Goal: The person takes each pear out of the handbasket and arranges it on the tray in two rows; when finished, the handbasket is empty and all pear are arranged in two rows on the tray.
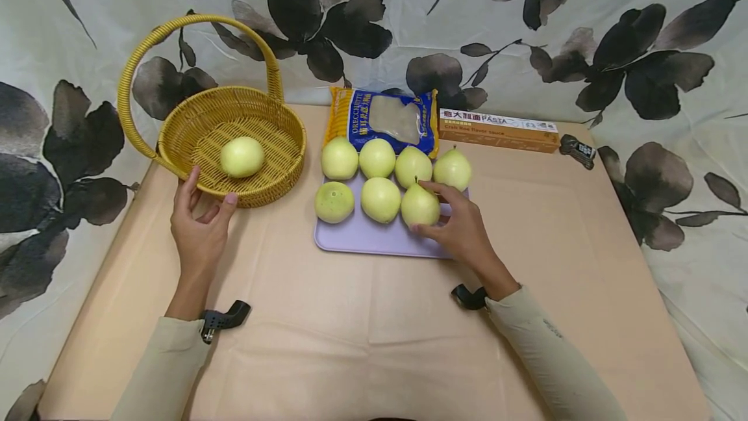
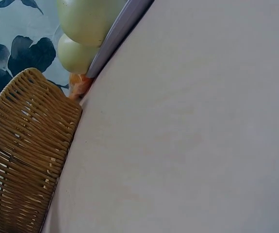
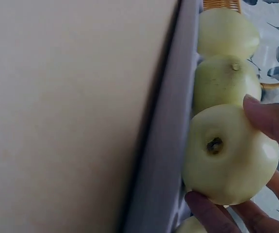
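Observation:
A pale green pear (image 1: 420, 206), stem up, sits at the front right of the pears on the lilac tray (image 1: 380, 244). My right hand (image 1: 461, 223) grips it between thumb and fingers; the right wrist view shows the fingers around the pear (image 3: 231, 155) from two sides. On the left stands a yellow wicker basket (image 1: 234, 101) with a tall handle and one pear (image 1: 242, 156) inside. My left hand (image 1: 201, 232) touches the basket's near side, thumb apart from the fingers. In the left wrist view the basket's woven wall (image 2: 27, 155) shows, but not the hand.
Several other pears (image 1: 380, 200) stand in two rows on the tray. Behind them lie a blue and orange pasta bag (image 1: 386, 119), a brown pasta box (image 1: 498, 132) and a small black object (image 1: 577, 151). A floral cloth (image 1: 432, 12) hangs behind the table.

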Demonstrator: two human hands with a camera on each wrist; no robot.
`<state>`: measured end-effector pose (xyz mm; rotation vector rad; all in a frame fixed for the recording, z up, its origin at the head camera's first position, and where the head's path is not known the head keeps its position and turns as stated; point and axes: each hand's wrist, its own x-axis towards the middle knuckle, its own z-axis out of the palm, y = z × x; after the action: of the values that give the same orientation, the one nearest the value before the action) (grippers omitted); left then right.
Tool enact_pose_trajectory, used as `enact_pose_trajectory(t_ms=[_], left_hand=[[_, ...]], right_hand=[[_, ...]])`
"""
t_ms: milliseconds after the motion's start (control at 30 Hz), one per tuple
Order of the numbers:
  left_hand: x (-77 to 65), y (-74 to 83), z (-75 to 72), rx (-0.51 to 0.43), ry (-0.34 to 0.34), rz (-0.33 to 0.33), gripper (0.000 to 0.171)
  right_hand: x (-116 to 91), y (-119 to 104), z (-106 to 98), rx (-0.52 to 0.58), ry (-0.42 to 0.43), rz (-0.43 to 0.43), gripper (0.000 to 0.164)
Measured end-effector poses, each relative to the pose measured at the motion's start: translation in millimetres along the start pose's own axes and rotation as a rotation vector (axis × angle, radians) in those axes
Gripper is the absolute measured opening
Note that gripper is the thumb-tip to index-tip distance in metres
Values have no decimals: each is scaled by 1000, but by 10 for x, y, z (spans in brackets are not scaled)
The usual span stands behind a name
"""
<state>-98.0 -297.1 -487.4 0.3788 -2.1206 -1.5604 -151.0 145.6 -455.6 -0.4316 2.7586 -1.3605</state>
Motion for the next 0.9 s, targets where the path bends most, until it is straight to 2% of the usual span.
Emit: enact_pose_trajectory(t_ms=[300, 400, 500, 700, 900], left_hand=[[-6, 12, 2, 1, 0, -9, 76], [-9, 27, 5, 4, -1, -6, 76], [-12, 46, 8, 1, -2, -2, 76], [-5, 42, 6, -4, 4, -4, 76], [-9, 34, 11, -5, 1, -17, 76]], right_hand=[[0, -18, -13, -56, -28, -20, 84], [-8, -58, -34, -88, 0, -41, 82], [-3, -136, -41, -117, 64, -86, 80], [120, -463, 59, -107, 179, -245, 79], [316, -855, 329, -45, 147, -345, 77]])
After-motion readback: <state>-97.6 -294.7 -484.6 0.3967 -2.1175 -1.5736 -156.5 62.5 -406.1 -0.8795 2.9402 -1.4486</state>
